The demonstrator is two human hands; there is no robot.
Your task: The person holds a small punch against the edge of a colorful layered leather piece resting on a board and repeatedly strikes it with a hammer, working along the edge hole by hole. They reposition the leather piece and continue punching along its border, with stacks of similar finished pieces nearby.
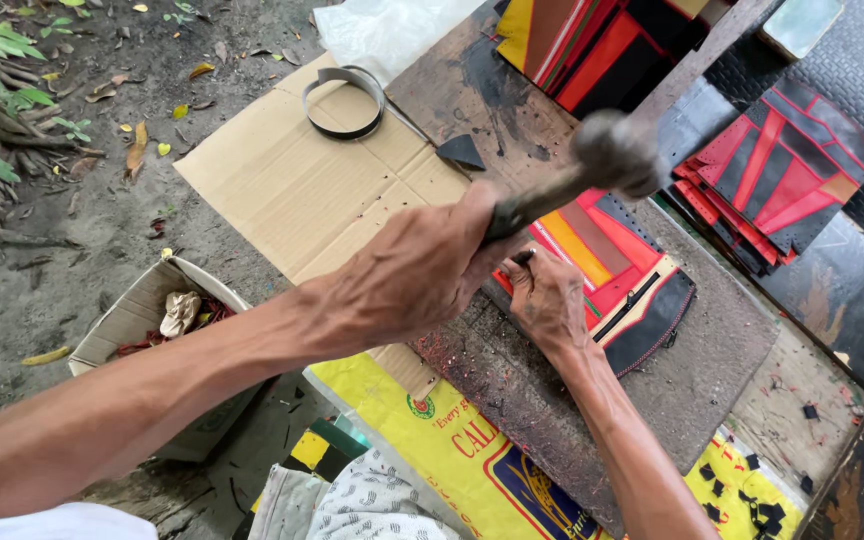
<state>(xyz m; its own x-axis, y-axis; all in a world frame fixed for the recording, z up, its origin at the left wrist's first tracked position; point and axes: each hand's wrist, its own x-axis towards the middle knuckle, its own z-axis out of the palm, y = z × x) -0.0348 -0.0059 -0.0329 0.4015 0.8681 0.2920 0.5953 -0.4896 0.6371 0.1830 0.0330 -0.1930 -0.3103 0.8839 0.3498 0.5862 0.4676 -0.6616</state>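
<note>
A hammer (612, 150) is gripped by the handle in the left hand (422, 270), whose fingers are closed fully round it, and its blurred head is raised above the work. A small dark punch (524, 257) is pinched upright in the right hand (549, 300), fingers closed on it, its tip set on a patchwork piece (617, 285) of red, orange and black strips with a zip. The piece is laid on a grey mat (712, 370) on the worktop (512, 120). The step in hand is judged to be punching holes along the piece's edge; for the next blow the punch would need to be kept steady and upright, with fingers clear of the hammer's path. More finished pieces are stacked at the upper right (782, 170), and strips are piled at the top (592, 40). A cardboard box (142, 320) on the ground at left is seen to contain crumpled paper and red scraps. A metal ring (344, 102) is laid on flat cardboard (292, 190).
</note>
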